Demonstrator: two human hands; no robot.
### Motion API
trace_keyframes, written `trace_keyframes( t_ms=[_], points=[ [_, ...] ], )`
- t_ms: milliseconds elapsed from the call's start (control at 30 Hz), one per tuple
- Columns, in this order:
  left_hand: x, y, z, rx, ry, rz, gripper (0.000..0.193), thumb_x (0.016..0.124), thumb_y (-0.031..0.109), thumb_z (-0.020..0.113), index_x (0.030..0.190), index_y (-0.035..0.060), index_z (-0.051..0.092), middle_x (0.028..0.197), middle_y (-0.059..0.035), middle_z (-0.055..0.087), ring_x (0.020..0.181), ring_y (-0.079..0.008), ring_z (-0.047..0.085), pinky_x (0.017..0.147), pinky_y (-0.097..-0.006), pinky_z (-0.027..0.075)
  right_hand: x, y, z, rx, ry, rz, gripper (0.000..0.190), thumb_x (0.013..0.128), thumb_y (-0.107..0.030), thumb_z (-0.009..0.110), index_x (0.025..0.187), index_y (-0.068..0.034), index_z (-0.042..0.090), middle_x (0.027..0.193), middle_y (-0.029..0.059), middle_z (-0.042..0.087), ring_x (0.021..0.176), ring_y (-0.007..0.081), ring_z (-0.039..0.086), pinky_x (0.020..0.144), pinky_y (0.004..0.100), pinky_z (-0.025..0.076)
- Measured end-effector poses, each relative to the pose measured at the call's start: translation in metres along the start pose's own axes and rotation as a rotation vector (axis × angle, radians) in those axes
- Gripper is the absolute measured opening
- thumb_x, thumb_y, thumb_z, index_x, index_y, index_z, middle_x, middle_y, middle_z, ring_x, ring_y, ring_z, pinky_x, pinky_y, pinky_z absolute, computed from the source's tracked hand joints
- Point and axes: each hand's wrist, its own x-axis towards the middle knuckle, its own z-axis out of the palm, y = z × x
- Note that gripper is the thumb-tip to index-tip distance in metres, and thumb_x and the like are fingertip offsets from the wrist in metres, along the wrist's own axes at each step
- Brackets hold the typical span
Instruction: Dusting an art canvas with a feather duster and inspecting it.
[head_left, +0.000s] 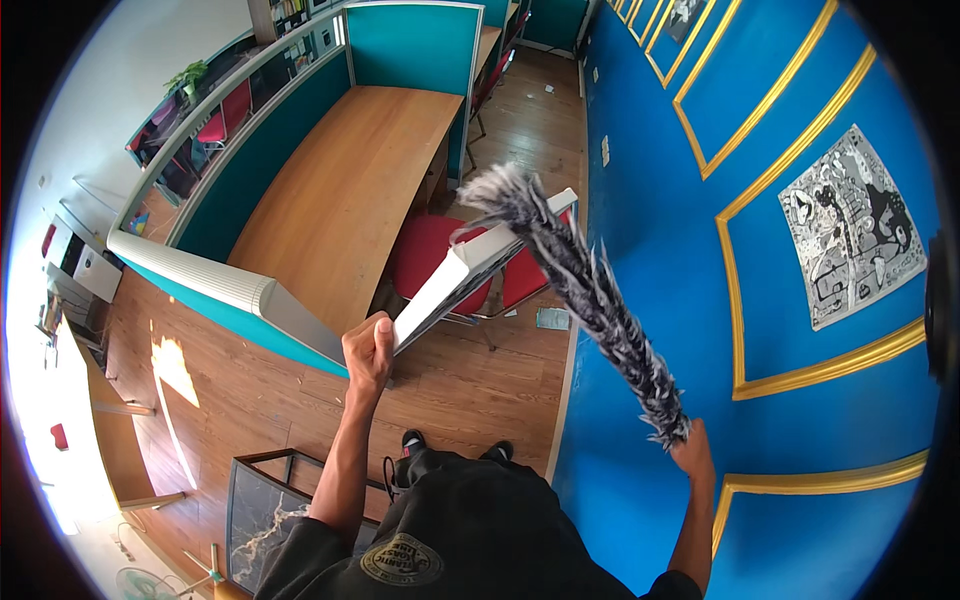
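My left hand (369, 354) grips the near lower edge of a stretched canvas (433, 298). The canvas is tilted and seen nearly edge-on, so its white side shows and most of its dark picture face is hidden. In my right hand (693, 450) is the end of a fluffy black-and-grey duster (600, 307). The duster slants up and left, and its pale tip overlaps the canvas's upper edge; whether they touch I cannot tell.
A wooden desk (337, 172) with teal partitions (414, 46) stands ahead, with a red chair (427, 251) beside it. The blue wall (637, 247) with gold moulding and a black-and-white picture (855, 229) is close on my right. A marble-patterned table (259, 517) is low left.
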Motion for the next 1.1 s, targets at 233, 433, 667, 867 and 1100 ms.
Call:
trace_keyframes(
  t_ms=[233,433,667,867,1100],
  points=[
    [-0.002,0.001,-0.001,-0.015,0.029,-0.026,0.048,0.095,0.026,0.041,0.058,-0.002,0.031,0.053,-0.0071,0.031,0.046,-0.0154,0.03,0.044,-0.0314,0.025,-0.001,0.007,0.003,0.049,-0.124,-0.254,0.013,0.064,-0.004,0.056,0.071,0.007,0.056,0.067,0.0266,0.056,0.065,0.0463,0.051,0.056,0.0435,0.042],
    [-0.004,-0.005,0.001,-0.005,0.04,-0.057,0.048,0.095,0.026,0.041,0.058,-0.0019,0.03,0.053,-0.0069,0.03,0.047,-0.0151,0.029,0.045,-0.0317,0.025,-0.012,0.021,0.013,-0.12,-0.015,-0.266,0.012,0.064,-0.003,0.055,0.071,0.006,0.058,0.067,0.0244,0.058,0.062,0.0422,0.054,0.056,0.0412,0.042],
    [-0.004,-0.001,0.001,0.003,0.036,-0.04,0.047,0.095,0.026,0.041,0.059,-0.0022,0.03,0.053,-0.0069,0.03,0.047,-0.0152,0.029,0.045,-0.0316,0.025,-0.003,-0.005,0.005,0.112,-0.064,-0.081,0.013,0.064,-0.006,0.058,0.066,0.006,0.056,0.06,0.0227,0.057,0.054,0.0433,0.051,0.048,0.0378,0.04],
    [-0.007,-0.004,-0.003,0.0,0.057,-0.045,0.047,0.095,0.026,0.041,0.059,-0.0022,0.03,0.053,-0.0071,0.03,0.047,-0.0151,0.028,0.045,-0.0313,0.024,-0.004,-0.013,-0.002,0.129,-0.274,0.134,0.019,0.067,-0.01,0.059,0.076,0.006,0.055,0.07,0.0249,0.054,0.068,0.0422,0.049,0.063,0.0427,0.04],
    [-0.012,-0.008,-0.008,0.026,0.033,-0.073,0.047,0.095,0.026,0.042,0.059,-0.0019,0.031,0.054,-0.0073,0.03,0.048,-0.0153,0.029,0.045,-0.0313,0.025,-0.013,-0.049,-0.007,0.02,-0.215,0.028,0.015,0.066,-0.008,0.057,0.065,0.007,0.055,0.061,0.0235,0.055,0.06,0.0417,0.05,0.061,0.0439,0.039]
  ],
)
